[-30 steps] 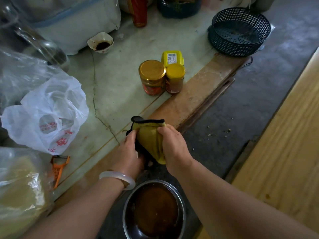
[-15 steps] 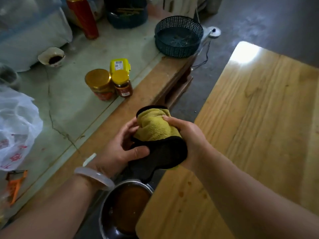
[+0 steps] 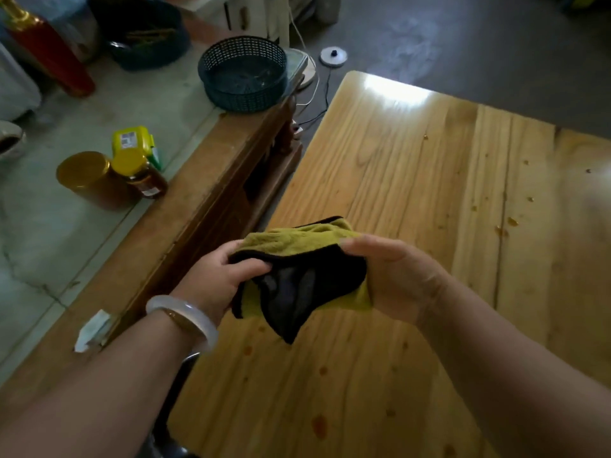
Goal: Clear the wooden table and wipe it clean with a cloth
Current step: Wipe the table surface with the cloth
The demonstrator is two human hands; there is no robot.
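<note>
A yellow-green cloth with a black side [image 3: 297, 266] is spread between both hands above the near left part of the wooden table [image 3: 429, 193]. My left hand [image 3: 218, 279] grips its left edge, thumb on top. Its right edge is held by my right hand [image 3: 393, 276], fingers curled round it. A black corner of the cloth hangs down toward the tabletop. Orange-brown drips and crumbs dot the table near the front and on the right.
A wooden counter [image 3: 185, 206] runs along the left, with a narrow gap to the table. On it stand a dark plastic basket [image 3: 244, 74], two gold-lidded jars [image 3: 112, 176], a yellow box [image 3: 132, 140] and a red bottle [image 3: 49, 54]. Cables and a white disc [image 3: 333, 56] lie on the grey floor.
The view has swung right, so the wooden table fills the frame and the metal bowl has left it. Both hands pulled the bunched cloth apart and carried it over the table.
</note>
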